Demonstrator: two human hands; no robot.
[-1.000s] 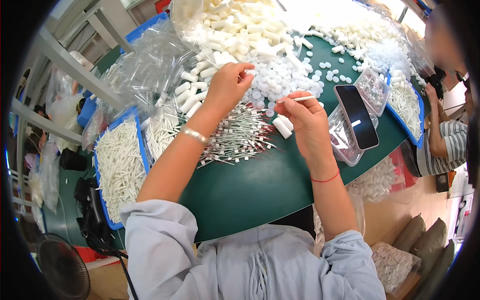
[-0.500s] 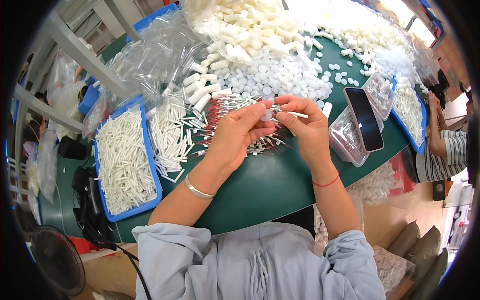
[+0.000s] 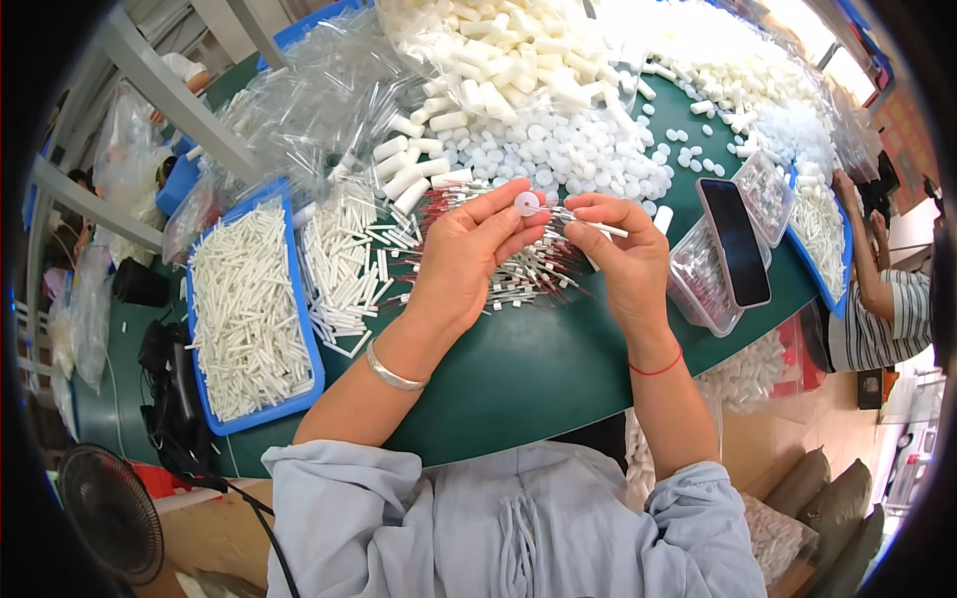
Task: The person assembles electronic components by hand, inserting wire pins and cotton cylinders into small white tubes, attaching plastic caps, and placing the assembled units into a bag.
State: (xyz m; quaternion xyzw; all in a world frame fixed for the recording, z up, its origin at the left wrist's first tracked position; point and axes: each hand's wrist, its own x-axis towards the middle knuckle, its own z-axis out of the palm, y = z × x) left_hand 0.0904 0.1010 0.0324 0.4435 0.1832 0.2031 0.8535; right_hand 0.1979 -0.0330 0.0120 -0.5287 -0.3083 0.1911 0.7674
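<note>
Between the thumb and fingertips of my left hand (image 3: 454, 259) is a round translucent white disc (image 3: 526, 203) with a small centre mark. My right hand (image 3: 633, 267) pinches a thin white stick (image 3: 610, 229), its metallic end pointing toward the disc. Whether the two touch is too small to tell. Under both hands lies a heap of thin red and white sticks (image 3: 538, 274) with small white blocks on them. Just beyond my fingers spreads a pile of similar translucent discs (image 3: 558, 149).
Short white tubes fill a blue tray (image 3: 311, 349) at left, with a loose heap (image 3: 344, 254) beside it. Thick cream cylinders (image 3: 498, 50) and clear plastic sleeves (image 3: 319, 100) lie farther back. A phone (image 3: 736, 244) rests on a clear box (image 3: 698, 284). Another person's arm (image 3: 869, 264) is at right.
The disc has turned in my left fingers and its round face now shows more fully. My right hand with the stick has shifted slightly right as the whole view moved a little.
</note>
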